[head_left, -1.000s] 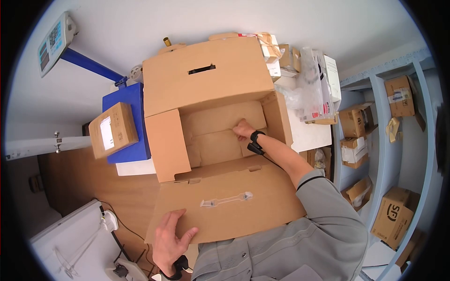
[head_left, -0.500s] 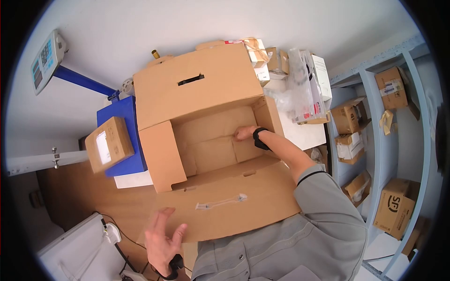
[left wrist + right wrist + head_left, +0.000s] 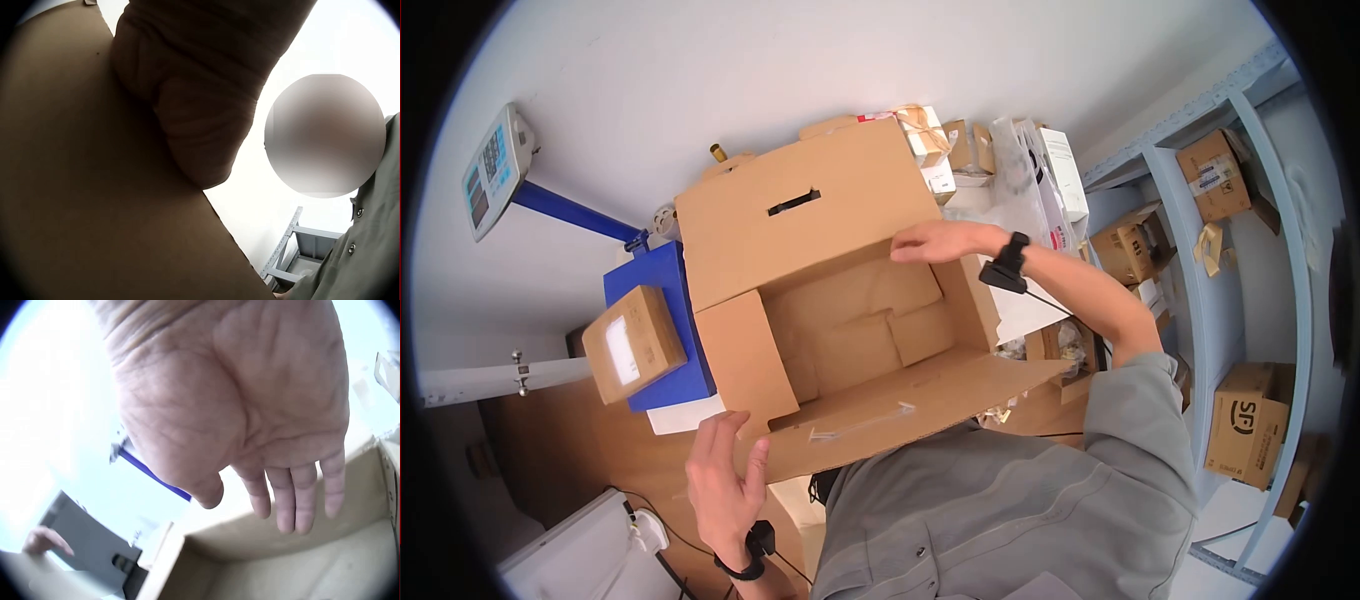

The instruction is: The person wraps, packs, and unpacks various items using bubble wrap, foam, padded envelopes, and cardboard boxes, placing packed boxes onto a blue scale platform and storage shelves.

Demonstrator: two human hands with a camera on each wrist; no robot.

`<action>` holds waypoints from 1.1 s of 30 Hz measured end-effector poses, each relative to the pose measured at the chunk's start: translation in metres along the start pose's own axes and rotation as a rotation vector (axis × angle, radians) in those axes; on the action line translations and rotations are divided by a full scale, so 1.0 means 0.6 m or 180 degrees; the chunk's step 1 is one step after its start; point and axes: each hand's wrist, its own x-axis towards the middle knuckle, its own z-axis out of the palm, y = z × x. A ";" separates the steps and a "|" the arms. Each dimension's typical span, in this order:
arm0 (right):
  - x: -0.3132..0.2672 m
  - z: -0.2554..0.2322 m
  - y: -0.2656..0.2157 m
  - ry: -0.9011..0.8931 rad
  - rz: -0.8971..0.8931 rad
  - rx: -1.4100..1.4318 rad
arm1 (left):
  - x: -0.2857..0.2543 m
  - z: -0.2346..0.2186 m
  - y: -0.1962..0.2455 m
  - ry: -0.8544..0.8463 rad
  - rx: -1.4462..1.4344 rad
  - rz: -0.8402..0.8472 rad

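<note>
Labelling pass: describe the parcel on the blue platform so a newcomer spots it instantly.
Find the big open carton in the middle of the head view. To the person's left is a blue platform with a blue pole beyond it. On it sits the parcel: a small brown box with a white label, closed, unlike the open carton.

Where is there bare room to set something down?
The open box is bare inside, between its walls. The white table shows a bare strip beside the box's right wall. Crowded: the table's far right, with plastic bags and cartons.
</note>
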 end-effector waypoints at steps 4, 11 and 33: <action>-0.116 -0.013 0.047 0.1063 -0.0176 0.1627 | 0.022 0.002 -0.003 0.0103 0.0002 0.0077; -0.181 0.312 0.256 0.1811 0.2422 0.2583 | -0.015 -0.002 0.007 -0.0084 -0.0070 -0.0096; -0.262 0.306 0.093 0.1334 0.0018 0.2882 | -0.048 0.002 0.018 -0.0068 -0.0166 -0.0051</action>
